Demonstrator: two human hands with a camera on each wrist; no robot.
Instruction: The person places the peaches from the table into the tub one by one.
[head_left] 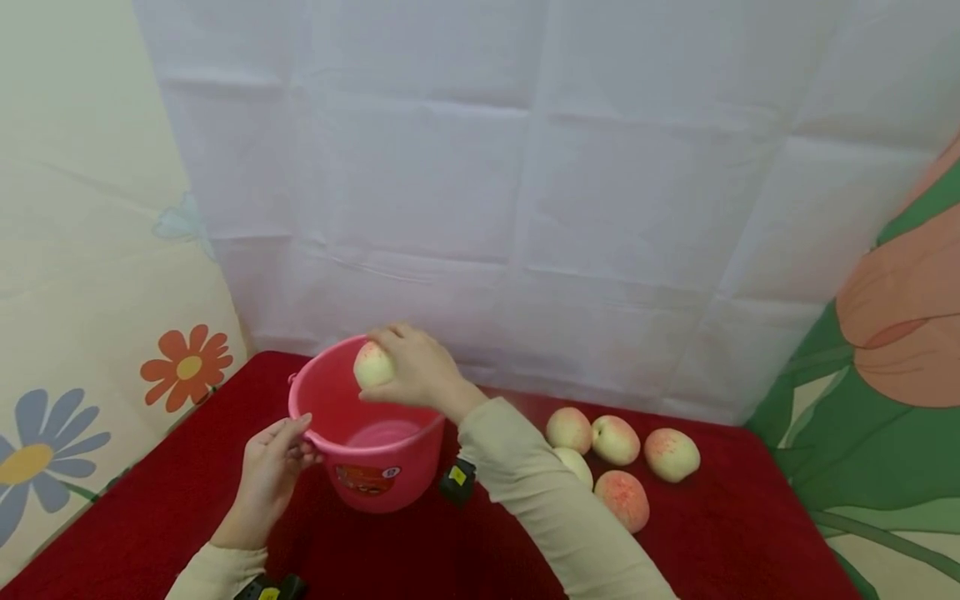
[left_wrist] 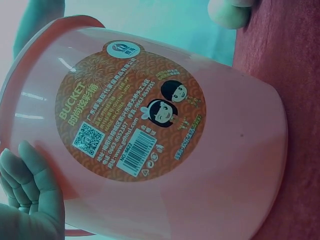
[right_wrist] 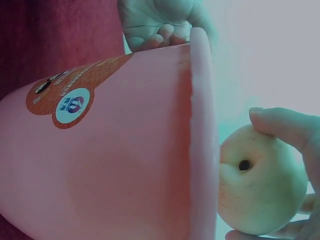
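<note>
The right hand [head_left: 420,367] is holding a round cream-and-pink peach [head_left: 372,367] over the mouth of a pink plastic bucket [head_left: 416,467] — grip curled around the fruit — while the left hand [head_left: 267,467] is pinching the bucket's near-left rim, five more peaches [head_left: 617,442] lying right of it

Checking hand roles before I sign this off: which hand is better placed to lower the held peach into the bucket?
Likely the right hand: it already holds the peach at the mouth of the pink bucket, while the left hand grips the rim.
</note>
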